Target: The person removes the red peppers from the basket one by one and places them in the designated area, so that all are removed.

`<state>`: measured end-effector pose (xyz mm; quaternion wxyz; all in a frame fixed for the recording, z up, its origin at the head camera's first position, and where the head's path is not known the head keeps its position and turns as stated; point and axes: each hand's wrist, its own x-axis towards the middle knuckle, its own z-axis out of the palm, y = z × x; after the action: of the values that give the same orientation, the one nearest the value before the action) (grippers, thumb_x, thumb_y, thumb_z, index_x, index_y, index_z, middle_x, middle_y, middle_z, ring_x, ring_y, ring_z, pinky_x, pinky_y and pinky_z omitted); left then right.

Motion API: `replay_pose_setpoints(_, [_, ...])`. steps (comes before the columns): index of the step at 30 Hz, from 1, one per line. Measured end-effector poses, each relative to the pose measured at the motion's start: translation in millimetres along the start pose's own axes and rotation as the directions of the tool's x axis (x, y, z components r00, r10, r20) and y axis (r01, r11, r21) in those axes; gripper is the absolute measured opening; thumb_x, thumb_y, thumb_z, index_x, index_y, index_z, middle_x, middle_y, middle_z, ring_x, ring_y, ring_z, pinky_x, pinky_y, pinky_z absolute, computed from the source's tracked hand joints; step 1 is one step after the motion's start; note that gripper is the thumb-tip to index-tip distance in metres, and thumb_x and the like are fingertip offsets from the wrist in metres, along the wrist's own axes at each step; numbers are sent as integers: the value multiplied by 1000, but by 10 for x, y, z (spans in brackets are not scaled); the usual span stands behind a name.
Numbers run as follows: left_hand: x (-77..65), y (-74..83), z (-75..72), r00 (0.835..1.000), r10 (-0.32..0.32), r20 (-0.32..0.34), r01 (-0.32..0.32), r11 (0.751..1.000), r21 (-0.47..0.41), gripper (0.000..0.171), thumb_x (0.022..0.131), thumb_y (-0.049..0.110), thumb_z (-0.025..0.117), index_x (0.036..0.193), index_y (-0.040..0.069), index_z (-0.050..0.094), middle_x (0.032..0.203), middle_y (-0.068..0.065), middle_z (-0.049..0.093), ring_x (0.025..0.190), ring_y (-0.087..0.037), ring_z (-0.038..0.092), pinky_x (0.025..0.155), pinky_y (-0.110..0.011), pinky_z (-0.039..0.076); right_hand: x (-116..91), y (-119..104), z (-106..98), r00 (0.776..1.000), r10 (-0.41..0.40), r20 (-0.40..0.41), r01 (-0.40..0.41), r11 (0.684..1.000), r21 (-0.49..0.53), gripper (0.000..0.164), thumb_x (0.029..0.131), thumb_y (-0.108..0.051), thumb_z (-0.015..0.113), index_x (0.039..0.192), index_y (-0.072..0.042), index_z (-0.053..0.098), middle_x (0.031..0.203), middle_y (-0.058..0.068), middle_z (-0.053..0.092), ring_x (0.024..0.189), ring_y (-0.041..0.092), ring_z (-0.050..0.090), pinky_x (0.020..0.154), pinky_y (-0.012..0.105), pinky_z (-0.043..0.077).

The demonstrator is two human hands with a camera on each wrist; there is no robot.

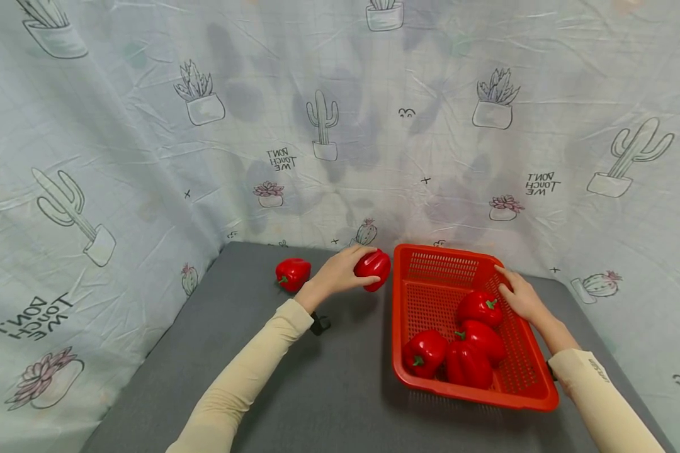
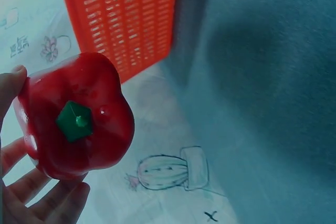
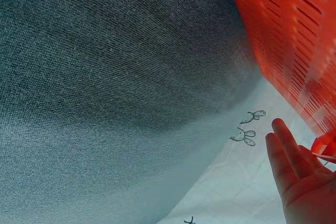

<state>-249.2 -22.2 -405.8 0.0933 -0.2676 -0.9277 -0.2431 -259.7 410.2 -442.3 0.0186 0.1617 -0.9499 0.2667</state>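
My left hand (image 1: 342, 270) grips a shiny red bell pepper (image 1: 374, 269) above the table, left of a red plastic basket (image 1: 398, 314). Its green stem (image 2: 76, 121) faces the left wrist camera, with the thumb on one side of the pepper and the fingers on the other. Another red bell pepper (image 1: 293, 274) lies on the table beyond the left wrist. At the basket's right rim rests my right hand (image 1: 522, 297), its thumb over the inner side. In the right wrist view, straight fingers (image 3: 286, 156) extend outside the slotted wall. Several red bell peppers (image 1: 469, 365) lie inside the basket.
A dark grey cloth-covered table (image 1: 328, 390) lies beneath everything. Behind it and along both sides hangs a pale curtain (image 1: 340, 189) printed with cacti, close to the basket's far edge.
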Motion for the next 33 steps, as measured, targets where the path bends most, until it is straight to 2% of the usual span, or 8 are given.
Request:
replay_pose_setpoints(8, [-95, -145, 8, 999, -50, 19, 49, 999, 22, 65, 79, 46, 68, 135, 23, 45, 128, 0, 52, 107, -15, 52, 82, -33, 52, 5, -19, -14, 1000, 2, 5, -2, 1000, 9, 49, 98, -11, 35, 142, 7, 25, 136, 40, 27, 120, 58, 27, 93, 66, 26])
replay_pose_setpoints(17, [-196, -344, 69, 993, -112, 30, 110, 992, 56, 66, 79, 52, 66, 135, 25, 45, 130, -1, 52, 109, -18, 53, 83, -37, 52, 6, -1, -9, 1000, 4, 10, -4, 1000, 0, 49, 98, -11, 35, 142, 7, 25, 136, 39, 27, 121, 57, 27, 94, 66, 26])
replay_pose_setpoints(23, [-263, -476, 90, 990, -140, 28, 138, 989, 49, 65, 79, 52, 65, 134, 24, 45, 130, -2, 52, 110, -19, 53, 85, -41, 51, 8, -6, -6, 1000, -10, -1, 10, 1000, -7, 48, 97, -10, 37, 141, 8, 26, 136, 40, 28, 121, 57, 27, 94, 66, 26])
replay_pose_setpoints(33, [-344, -648, 98, 982, -185, 33, 183, 982, 54, 66, 79, 50, 66, 134, 22, 46, 128, -4, 52, 112, -22, 52, 88, -44, 49, -3, -1, 2, 1000, 22, 15, -22, 1000, -10, 49, 98, -14, 33, 142, 6, 24, 137, 40, 26, 121, 58, 27, 93, 67, 26])
